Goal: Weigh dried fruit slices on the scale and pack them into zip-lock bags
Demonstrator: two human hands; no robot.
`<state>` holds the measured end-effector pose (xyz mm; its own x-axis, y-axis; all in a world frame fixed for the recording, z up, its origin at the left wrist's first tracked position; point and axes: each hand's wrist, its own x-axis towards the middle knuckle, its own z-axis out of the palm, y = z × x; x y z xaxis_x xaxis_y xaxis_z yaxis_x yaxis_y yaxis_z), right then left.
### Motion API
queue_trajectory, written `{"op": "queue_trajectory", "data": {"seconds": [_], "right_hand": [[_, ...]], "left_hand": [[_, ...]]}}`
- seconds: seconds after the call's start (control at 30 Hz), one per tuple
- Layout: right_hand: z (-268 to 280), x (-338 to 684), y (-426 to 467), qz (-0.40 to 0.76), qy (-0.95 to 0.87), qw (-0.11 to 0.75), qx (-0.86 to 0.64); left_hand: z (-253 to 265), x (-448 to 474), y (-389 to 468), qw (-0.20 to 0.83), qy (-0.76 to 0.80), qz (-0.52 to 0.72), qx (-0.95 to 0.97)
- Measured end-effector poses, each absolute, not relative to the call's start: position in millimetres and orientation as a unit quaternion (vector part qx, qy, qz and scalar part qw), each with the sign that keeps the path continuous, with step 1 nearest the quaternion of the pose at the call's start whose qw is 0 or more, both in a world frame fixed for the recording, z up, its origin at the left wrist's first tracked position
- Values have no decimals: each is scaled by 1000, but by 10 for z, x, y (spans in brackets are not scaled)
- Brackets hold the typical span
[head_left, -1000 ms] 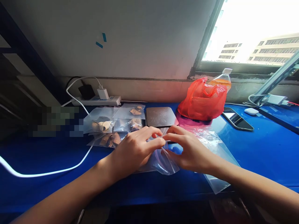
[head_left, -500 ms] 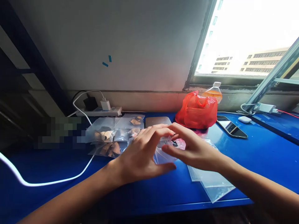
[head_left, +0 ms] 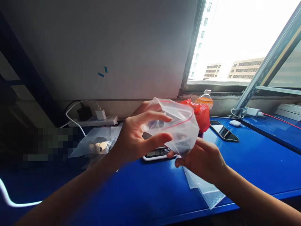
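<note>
Grey wall behind the table, plain apart from two short blue strips; a paler band runs along its foot. Window at upper right, sky burnt out to white; pale buildings outside. Metal strut slants across the pane. Blue tabletop, glossy toward the window. Far left: dark slanting beam in deep shade. Daylight strongest at right, dimming leftward

1 head-worn camera looks forward and down across a table.
</note>
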<state>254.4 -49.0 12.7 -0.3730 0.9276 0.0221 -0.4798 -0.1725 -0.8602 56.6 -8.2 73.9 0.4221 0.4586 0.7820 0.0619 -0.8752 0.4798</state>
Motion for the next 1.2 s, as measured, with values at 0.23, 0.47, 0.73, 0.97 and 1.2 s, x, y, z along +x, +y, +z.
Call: {"op": "queue_trajectory", "data": {"seconds": [0.23,0.47,0.73,0.97,1.2], "right_hand": [[220,3170,-511,411,-485,622,-457],[537,3997,-157,-159,-532,579,-597],[588,4017,177,-183,-578,452,-654],[684,4279,-18,-226,-608,361,-670],[846,4309,-78,-238,-596,362,-676]], "left_hand": [[585,224,-25,205,207,441,849],[222,67,-40,112,326,386,856],[94,73,-17,119,362,339,860],[87,117,-53,157,358,320,863],[103,135,-70,166,361,314,862]]}}
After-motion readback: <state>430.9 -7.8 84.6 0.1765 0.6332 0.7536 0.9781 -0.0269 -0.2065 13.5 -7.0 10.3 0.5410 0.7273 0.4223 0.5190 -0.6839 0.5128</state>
